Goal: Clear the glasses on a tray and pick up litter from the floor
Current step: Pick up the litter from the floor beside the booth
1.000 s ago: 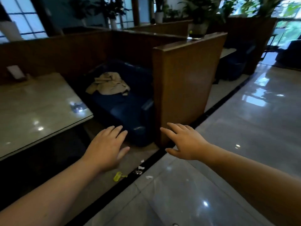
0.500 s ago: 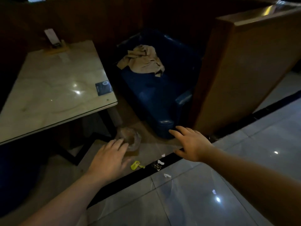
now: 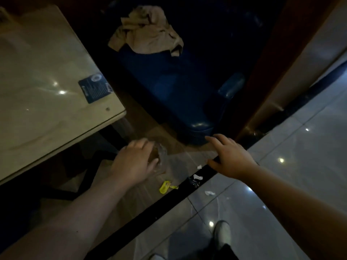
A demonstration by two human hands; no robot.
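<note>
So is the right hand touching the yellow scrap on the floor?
Apart. The head view shows the right hand open, with bare floor between it and the yellow scrap.

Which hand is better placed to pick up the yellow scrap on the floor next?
Probably the right. The left hand is wrapped around the clear glass on the floor, so it looks occupied. The right hand is open and empty, hovering near the yellow scrap.
</note>
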